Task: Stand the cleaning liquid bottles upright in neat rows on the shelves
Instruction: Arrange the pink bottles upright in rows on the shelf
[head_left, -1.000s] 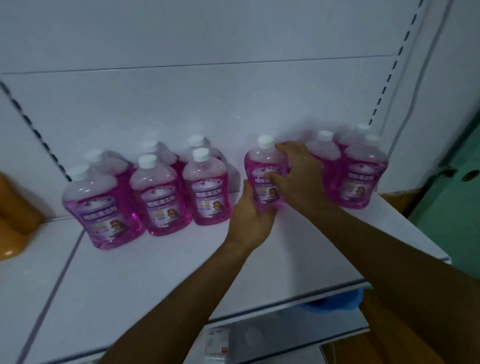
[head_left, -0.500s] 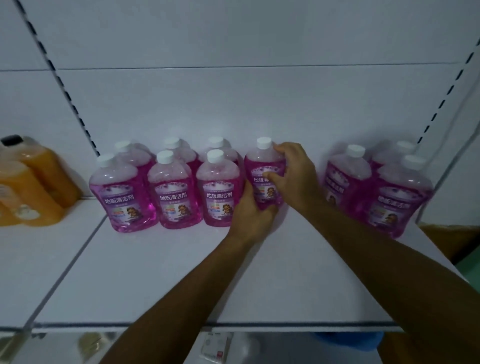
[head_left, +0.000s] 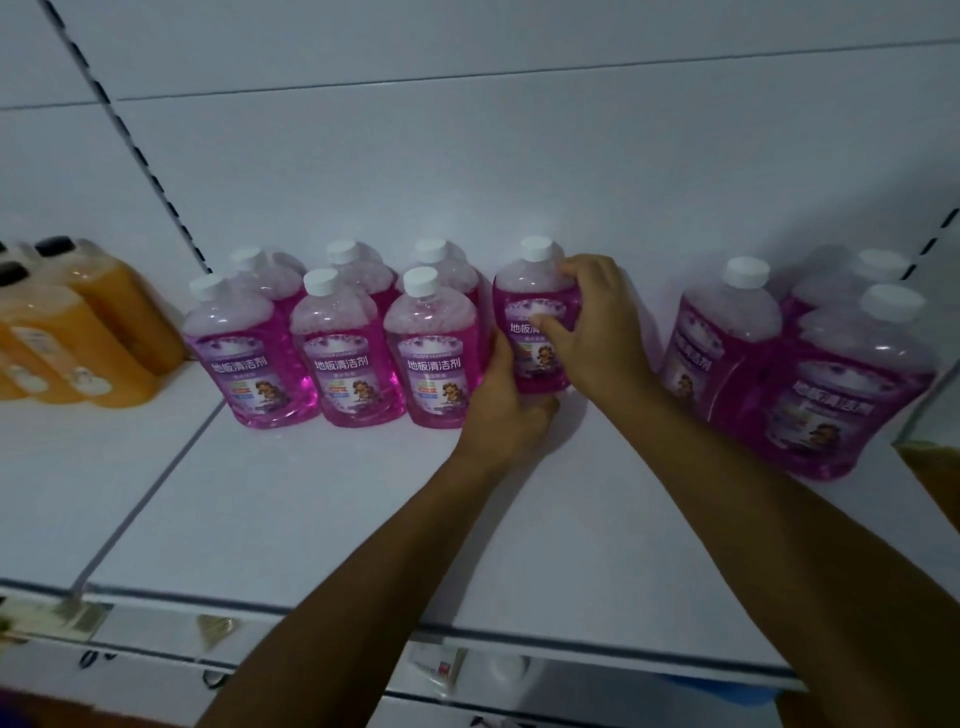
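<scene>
While both my hands are wrapped around one pink floor cleaner bottle (head_left: 527, 332), it's standing upright on the white shelf (head_left: 311, 519), toward the back near the white back panel (head_left: 467, 171). My left hand (head_left: 501, 410) grips it low down at the base, fingers curled round the left side and front bottom edge. My right hand (head_left: 597, 332) holds it higher up from the right, fingers wrapped over the shoulder and thumb across the label. White cap on top, label facing me.

Just to the left of it is a block of six more pink bottles (head_left: 337, 343), two rows of three, all upright with white caps, labels facing forward. The front right one of that block sits right beside my left hand, pretty much touching it. The bottle I'm holding lines up roughly with the back row of that group.

Over on the right there's another cluster of three pink bottles (head_left: 810, 364), upright too but turned at slightly different angles, so the labels point off a bit. There's a gap of bare shelf between them and the bottle in my hands, with my right forearm crossing in front of it.

Far left, on the next shelf section, some orange bottles (head_left: 88, 332) with dark caps stand together. They're a bit blurry, so I can't read anything on them. Something white sits on the lower shelf below the front edge, too dim to make out.
</scene>
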